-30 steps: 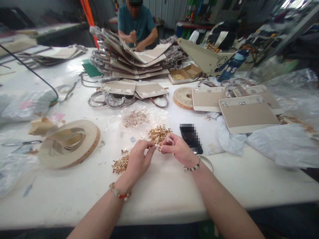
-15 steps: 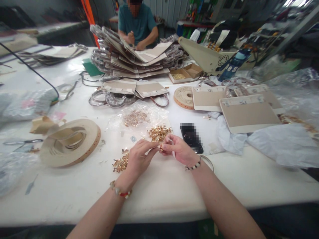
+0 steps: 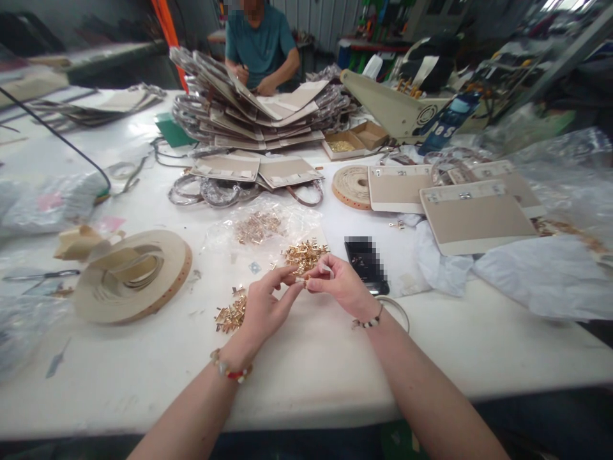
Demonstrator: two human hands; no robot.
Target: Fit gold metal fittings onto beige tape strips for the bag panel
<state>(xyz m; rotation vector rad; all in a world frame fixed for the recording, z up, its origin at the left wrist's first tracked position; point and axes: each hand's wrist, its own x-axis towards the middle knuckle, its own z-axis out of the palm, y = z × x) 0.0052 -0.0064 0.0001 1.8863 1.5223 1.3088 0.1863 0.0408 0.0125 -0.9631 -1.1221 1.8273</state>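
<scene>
A cluttered workshop is stretching behind a long white surface (image 3: 306, 364) that is carrying heaps of parts. At the far left, crumpled clear plastic (image 3: 43, 204) is lying near a black cable (image 3: 62, 142), and a pair of scissors (image 3: 41, 276) is resting just beside a large flat roll of beige tape (image 3: 131, 276). Moving right, a small heap of gold metal clips (image 3: 231, 314) is sitting just beside the left hand (image 3: 261, 306), whose wrist is wearing a beaded bracelet. The left hand is pinching its thumb and forefinger together on a tiny gold clip (image 3: 301, 280), held just above the surface, between both hands. The right hand (image 3: 342, 287) is meeting it from the other side, its fingertips closing on the same clip; the piece is too small to make out in detail. Behind the hands, a second heap of gold clips (image 3: 304, 254) is lying next to a clear bag of more hardware (image 3: 261, 227). A dark phone (image 3: 366, 260) is lying just right of the right hand. Further back, stacked beige bag panels (image 3: 253, 118) are piling up in front of a person in a teal shirt (image 3: 261, 45), who is working with both hands. To the right, more beige panels (image 3: 474, 217) are resting beside white wrapping (image 3: 541, 281) and a small roll (image 3: 352, 186).
</scene>
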